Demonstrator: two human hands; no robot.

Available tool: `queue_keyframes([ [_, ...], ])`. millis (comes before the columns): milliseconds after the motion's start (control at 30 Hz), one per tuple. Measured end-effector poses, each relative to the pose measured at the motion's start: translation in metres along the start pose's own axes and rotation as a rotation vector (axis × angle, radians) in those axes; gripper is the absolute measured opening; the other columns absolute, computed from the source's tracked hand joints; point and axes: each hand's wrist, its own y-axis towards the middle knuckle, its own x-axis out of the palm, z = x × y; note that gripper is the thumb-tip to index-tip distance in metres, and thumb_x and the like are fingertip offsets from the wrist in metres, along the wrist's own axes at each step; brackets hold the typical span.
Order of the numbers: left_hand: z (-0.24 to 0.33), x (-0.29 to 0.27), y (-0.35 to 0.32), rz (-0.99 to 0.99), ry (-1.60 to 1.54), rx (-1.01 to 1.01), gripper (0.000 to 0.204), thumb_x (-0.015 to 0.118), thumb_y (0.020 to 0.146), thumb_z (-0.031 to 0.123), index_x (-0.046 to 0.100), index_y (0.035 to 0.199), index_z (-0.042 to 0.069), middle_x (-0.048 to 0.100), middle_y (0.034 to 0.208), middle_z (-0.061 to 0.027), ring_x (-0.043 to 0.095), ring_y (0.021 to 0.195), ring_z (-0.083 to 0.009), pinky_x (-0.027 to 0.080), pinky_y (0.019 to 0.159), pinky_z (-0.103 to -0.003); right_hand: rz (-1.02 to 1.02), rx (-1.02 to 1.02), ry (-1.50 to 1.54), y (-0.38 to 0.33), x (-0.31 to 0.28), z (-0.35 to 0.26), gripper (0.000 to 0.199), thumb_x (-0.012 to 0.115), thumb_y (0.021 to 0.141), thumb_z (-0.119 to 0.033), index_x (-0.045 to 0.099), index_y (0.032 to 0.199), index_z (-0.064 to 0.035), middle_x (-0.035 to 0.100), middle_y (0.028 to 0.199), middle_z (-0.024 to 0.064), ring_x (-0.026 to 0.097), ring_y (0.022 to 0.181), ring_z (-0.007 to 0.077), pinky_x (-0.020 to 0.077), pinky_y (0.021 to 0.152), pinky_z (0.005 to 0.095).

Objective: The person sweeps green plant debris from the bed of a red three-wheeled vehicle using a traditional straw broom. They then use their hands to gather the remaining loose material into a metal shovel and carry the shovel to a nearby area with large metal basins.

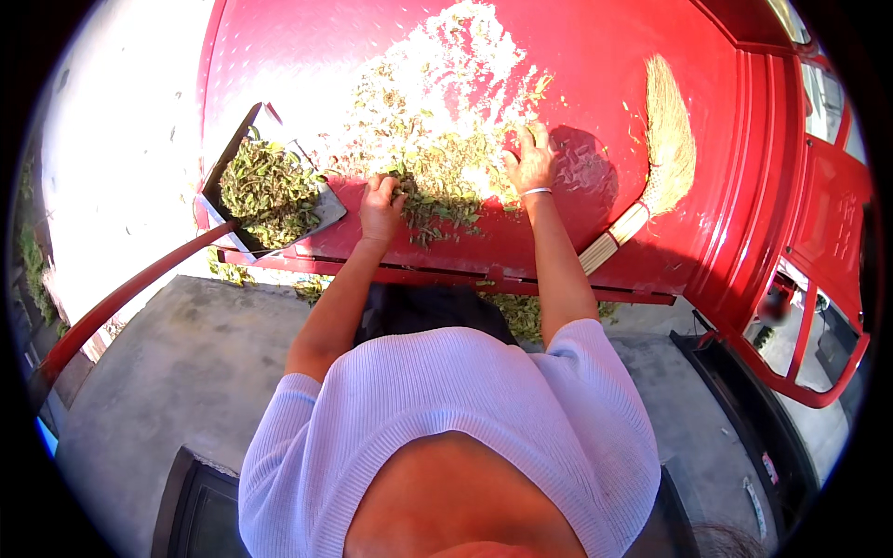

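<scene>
Two hands flank the leaf pile (435, 156), the left hand (379, 213) curled, any pinch unclear, the right hand (534, 167) spread, much seemingly left to gather, though leaves (265, 189) already heap the shovel (329, 208) left of the pile, a broom (670, 139) lying right of it.

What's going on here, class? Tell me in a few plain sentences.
A person leans over a red metal surface strewn with loose leaves. The left hand, fingers curled, is at their near edge; the right hand, fingers extended, is at their right side. A dustpan heaped with more leaves is to the left, and a straw broom lies untouched to the right.
</scene>
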Motion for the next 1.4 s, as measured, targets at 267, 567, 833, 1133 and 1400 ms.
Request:
queue_keyframes([
  [267, -0.016, -0.004, -0.014, 0.029, 0.001, -0.175, 0.033, 0.071, 0.071, 0.002, 0.057, 0.101, 0.005, 0.060, 0.098, -0.0151, 0.059, 0.091, -0.0349, 0.049, 0.078, -0.041, -0.153, -0.213, 0.224, -0.058, 0.009, 0.041, 0.045, 0.078, 0.068, -0.020, 0.060, 0.106, -0.0051, 0.054, 0.112, 0.0148, 0.050, 0.106, 0.0347, 0.0445, 0.088, 0.0449],
  [567, -0.021, 0.025, -0.019, 0.056, -0.084, -0.404, 0.044, 0.074, 0.074, 0.010, 0.058, 0.115, 0.007, 0.062, 0.088, -0.0098, 0.061, 0.082, -0.0230, 0.050, 0.076, -0.036, -0.120, 0.212, 0.083, -0.079, 0.014, 0.010, 0.092, 0.090, 0.051, -0.038, 0.050, 0.127, -0.0061, 0.048, 0.100, 0.0203, 0.049, 0.094, 0.0352, 0.0436, 0.082, 0.0429],
  [833, -0.015, 0.025, 0.001, 0.098, -0.679, -0.670, 0.024, 0.065, 0.081, -0.004, 0.060, 0.102, 0.005, 0.058, 0.085, -0.0026, 0.057, 0.073, -0.0122, 0.055, 0.056, -0.029, 0.067, 0.030, 0.316, -0.048, 0.041, -0.025, 0.027, 0.076, 0.060, 0.000, 0.063, 0.083, -0.0054, 0.057, 0.087, 0.0124, 0.057, 0.085, 0.0307, 0.0479, 0.076, 0.0371],
  [1133, -0.009, -0.009, 0.002, -0.006, -1.618, -1.114, 0.025, 0.045, 0.095, 0.027, 0.059, 0.104, 0.009, 0.061, 0.103, -0.0096, 0.060, 0.095, -0.0245, 0.054, 0.080, -0.043, -0.140, -0.103, 0.603, -0.063, 0.046, -0.142, 0.014, 0.068, 0.066, -0.002, 0.063, 0.079, -0.0057, 0.058, 0.087, 0.0128, 0.058, 0.085, 0.0315, 0.0485, 0.075, 0.0387],
  [1400, -0.066, -0.034, 0.003, -0.026, -1.919, -0.967, 0.038, 0.047, 0.096, 0.040, 0.058, 0.112, 0.007, 0.064, 0.102, -0.0155, 0.061, 0.095, -0.0316, 0.053, 0.083, -0.047, -0.316, -0.381, 0.570, -0.076, 0.009, -0.220, 0.046, 0.072, 0.070, -0.009, 0.059, 0.114, -0.0045, 0.049, 0.127, 0.0240, 0.052, 0.111, 0.0406, 0.0450, 0.094, 0.0417],
])
